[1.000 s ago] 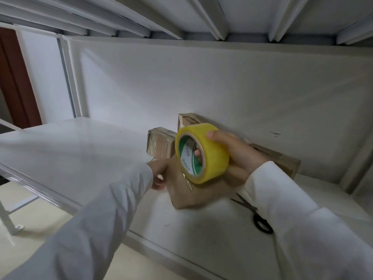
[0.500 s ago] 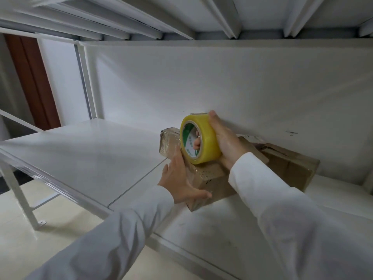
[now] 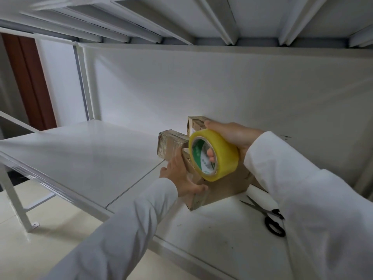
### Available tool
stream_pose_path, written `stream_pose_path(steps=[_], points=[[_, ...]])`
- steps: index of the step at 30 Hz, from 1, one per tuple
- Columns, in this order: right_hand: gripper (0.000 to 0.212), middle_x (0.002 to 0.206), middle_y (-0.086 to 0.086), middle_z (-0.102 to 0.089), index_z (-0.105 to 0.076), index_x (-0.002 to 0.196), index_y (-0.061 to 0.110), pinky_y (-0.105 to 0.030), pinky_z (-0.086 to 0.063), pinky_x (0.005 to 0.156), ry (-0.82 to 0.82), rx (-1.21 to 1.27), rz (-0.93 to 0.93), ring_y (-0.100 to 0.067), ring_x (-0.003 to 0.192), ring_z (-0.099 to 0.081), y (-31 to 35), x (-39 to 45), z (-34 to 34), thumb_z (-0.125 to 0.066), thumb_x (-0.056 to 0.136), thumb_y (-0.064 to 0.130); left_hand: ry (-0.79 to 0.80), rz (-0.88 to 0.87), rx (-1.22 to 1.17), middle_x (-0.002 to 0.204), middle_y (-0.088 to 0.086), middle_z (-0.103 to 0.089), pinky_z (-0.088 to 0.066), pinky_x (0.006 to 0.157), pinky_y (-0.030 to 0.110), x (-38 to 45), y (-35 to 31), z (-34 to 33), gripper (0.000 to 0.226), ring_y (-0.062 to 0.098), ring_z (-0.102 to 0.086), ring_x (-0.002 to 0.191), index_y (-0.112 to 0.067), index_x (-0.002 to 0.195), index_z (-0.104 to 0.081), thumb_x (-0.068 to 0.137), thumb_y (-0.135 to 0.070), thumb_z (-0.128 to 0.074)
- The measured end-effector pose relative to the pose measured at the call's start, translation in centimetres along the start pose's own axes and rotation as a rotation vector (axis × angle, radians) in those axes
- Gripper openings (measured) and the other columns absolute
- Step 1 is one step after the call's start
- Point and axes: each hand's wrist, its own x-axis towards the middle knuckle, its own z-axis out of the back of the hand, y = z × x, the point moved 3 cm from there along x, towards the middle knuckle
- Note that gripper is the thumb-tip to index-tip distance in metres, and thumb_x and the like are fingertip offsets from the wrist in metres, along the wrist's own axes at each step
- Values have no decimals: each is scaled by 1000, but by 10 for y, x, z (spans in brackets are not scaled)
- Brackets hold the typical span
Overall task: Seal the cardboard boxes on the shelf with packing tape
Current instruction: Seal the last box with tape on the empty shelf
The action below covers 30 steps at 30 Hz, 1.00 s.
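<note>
- Head view: a white metal shelf (image 3: pixel 84 158) fills most of the picture, with a white wall behind it.
- Three brown cardboard boxes sit on the shelf near the wall.
- The front box (image 3: pixel 222 188) is the closest one. It stands on the shelf under the tape roll.
- A small box (image 3: pixel 168 145) wrapped in clear tape sits just behind it on the left side.
- A tall box (image 3: pixel 196 124) stands at the back, close to the wall. The right hand hides part of it.
- The right hand (image 3: pixel 234 134) grips a yellow tape roll (image 3: pixel 217 156). The thumb lies over the top of the roll, and fingers poke through the hole in the middle.
- The tape roll is tilted and touches the top of the front box.
- The left hand (image 3: pixel 181 176) presses on the left side of the front box. Its fingers are mostly straight along the side, and its thumb bends over the near corner.
- Both arms wear long white sleeves.
- Black-handled scissors (image 3: pixel 268 217) lie flat on the shelf to the right of the front box, partly under the right sleeve.
- A brown door frame (image 3: pixel 30 81) shows at the far left.
- A pale floor (image 3: pixel 50 229) shows below the shelf.
</note>
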Motion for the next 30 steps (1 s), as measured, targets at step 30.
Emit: stream_pose_path(steps=[30], points=[[26,66,-2,-66,-67,90,9,-27,-57,63,267,565,126,-13,60,-64,-30,-16,2,-63,71,26,426,518,-665,117,0,-50,-50,82,35,0,25,13,95,23,-53,110,-20,142,-27,67,-49,-77]])
